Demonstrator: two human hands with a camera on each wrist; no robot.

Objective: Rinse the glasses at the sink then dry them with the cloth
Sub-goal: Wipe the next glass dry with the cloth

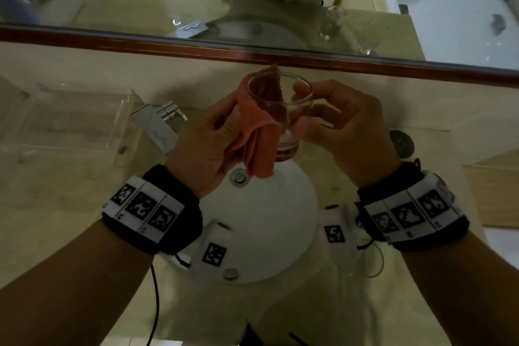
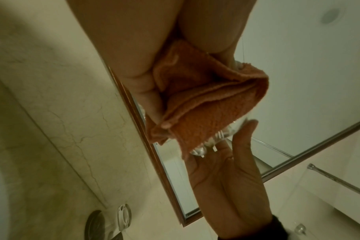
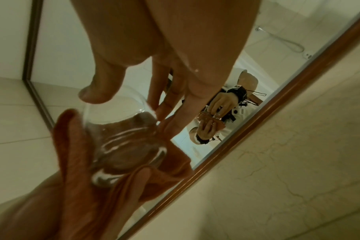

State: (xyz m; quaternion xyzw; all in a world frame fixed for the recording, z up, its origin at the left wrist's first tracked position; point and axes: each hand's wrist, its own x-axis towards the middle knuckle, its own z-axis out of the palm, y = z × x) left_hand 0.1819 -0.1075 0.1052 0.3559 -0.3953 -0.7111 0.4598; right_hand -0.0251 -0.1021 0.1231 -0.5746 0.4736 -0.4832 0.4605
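Observation:
A clear drinking glass [image 1: 283, 115] is held up over the white sink [image 1: 275, 222], tilted with its mouth toward the mirror. My right hand [image 1: 323, 118] grips it by the side, thumb near the rim and fingers round the body [image 3: 131, 138]. My left hand [image 1: 216, 135] holds an orange cloth [image 1: 258, 132] bunched against the glass's left side, with one corner poking above the rim. In the left wrist view the cloth [image 2: 206, 105] covers most of the glass [image 2: 222, 138]. In the right wrist view the cloth [image 3: 72, 154] lies behind and under the glass.
A chrome tap [image 1: 157, 126] stands left of the hands, beside a clear acrylic box [image 1: 70, 123]. A dark round object [image 1: 401, 143] lies on the marble counter to the right. The wood-framed mirror [image 1: 309, 59] runs right behind the hands and reflects more glasses.

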